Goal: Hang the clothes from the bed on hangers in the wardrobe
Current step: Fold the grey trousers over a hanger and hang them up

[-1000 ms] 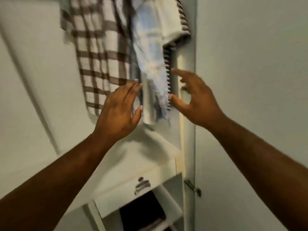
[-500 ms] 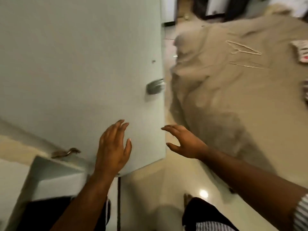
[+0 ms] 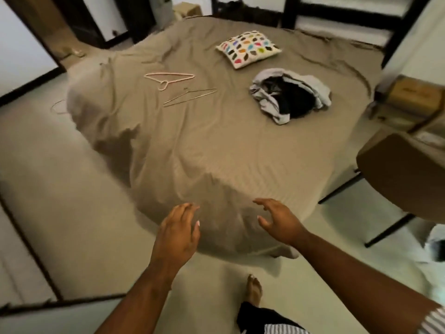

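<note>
I stand at the near corner of the bed (image 3: 216, 153) with both hands out in front of me, holding nothing. My left hand (image 3: 178, 232) hangs over the edge of the brown sheet, fingers loose and nearly straight. My right hand (image 3: 279, 220) is beside it, fingers spread and relaxed, thumb apart. As far as I can tell, neither touches the bed.

The clothes I am after lie in one heap (image 3: 289, 97) on the far right part of the mattress: grey cloth bundled around something black, just on my side of the patterned pillow (image 3: 248, 49). Well to the left of the heap two hangers lie flat on the sheet, a pink hanger (image 3: 168, 79) and, just nearer to me, a thin metal hanger (image 3: 190, 97). A pale loop on the floor by the bed's left side may be a third, but it is too blurred to say. The wardrobe is not in view.

I judge this to be the fetching step: hands free, garment and hanger not yet picked up. The next move calls for a step or lean forward, since heap and hangers lie well beyond my hands. Then one hand should draw a single garment out of the bundle and the other take a hanger. The pieces look tangled, so lifting one may drag the rest along
</note>
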